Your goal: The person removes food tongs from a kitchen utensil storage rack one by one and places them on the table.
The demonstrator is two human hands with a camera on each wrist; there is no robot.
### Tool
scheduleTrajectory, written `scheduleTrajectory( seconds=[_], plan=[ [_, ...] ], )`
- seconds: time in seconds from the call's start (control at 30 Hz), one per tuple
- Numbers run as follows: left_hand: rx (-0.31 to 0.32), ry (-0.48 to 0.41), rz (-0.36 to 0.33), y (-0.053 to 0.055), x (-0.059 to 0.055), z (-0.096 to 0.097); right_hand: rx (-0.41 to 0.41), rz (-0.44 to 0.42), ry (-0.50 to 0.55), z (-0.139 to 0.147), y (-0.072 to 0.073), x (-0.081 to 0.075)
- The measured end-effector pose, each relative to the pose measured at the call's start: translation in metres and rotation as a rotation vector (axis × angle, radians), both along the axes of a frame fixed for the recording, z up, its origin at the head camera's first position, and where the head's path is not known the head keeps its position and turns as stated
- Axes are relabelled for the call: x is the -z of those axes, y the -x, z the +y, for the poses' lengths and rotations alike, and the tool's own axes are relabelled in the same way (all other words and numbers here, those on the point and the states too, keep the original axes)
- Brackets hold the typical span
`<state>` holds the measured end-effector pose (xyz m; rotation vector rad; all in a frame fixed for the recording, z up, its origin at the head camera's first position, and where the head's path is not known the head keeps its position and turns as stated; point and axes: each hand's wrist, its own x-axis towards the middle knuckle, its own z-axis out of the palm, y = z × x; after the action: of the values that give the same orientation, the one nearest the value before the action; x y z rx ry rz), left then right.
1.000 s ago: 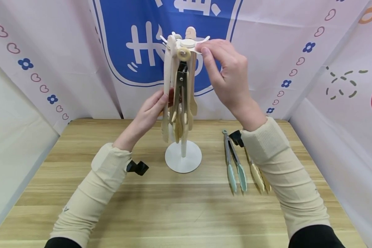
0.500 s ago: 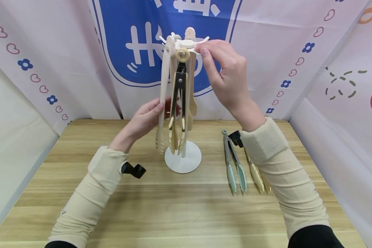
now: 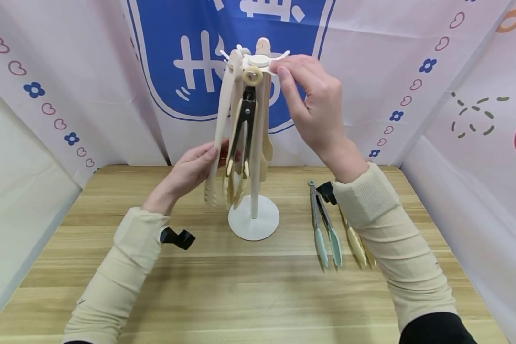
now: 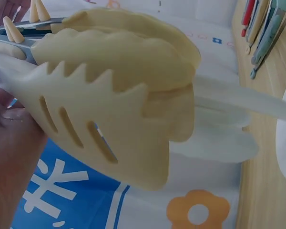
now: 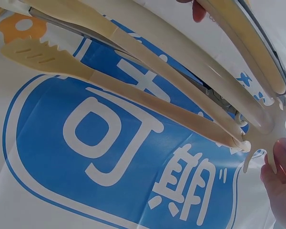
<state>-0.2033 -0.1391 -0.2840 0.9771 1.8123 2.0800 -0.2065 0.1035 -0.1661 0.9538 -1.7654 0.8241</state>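
Note:
A white utensil stand (image 3: 254, 191) with a round base holds several cream utensils hanging from its hooked top. My left hand (image 3: 193, 167) holds the handle of a slotted, tooth-edged turner (image 4: 100, 109), thumb in front and fingers behind, the turner still hanging and tilted out to the left. Beside it hang black metal tongs (image 3: 246, 114) with cream tips, their ring on a front hook; they slant left too. At the top my right hand (image 3: 316, 95) pinches one arm of the hook head (image 5: 271, 126). Another toothed utensil (image 5: 38, 55) hangs behind.
Green-tipped tongs (image 3: 324, 229) and yellow-tipped tongs (image 3: 358, 243) lie on the wooden table (image 3: 258, 296) right of the stand, the latter partly hidden by the right sleeve. A red-handled item (image 4: 249, 12) lies near them. A printed cloth (image 3: 155, 134) hangs behind.
My left hand has moved left and slightly down, swinging the turner's lower end out to the left. The tongs have swung the same way. My right hand stays at the hook head.

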Motion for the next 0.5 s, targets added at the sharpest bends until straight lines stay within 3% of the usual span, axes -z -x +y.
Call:
scheduleTrajectory(
  seconds=[0.17,0.5],
  plan=[
    [-0.046,0.085,0.008,-0.0025,-0.006,-0.0034,0.0,0.001,0.007,-0.0001,-0.0002,-0.0002],
    [-0.117,0.07,0.053,-0.0062,-0.0092,-0.0022,0.004,-0.001,0.009,-0.0001,0.0004,-0.0008]
  ],
)
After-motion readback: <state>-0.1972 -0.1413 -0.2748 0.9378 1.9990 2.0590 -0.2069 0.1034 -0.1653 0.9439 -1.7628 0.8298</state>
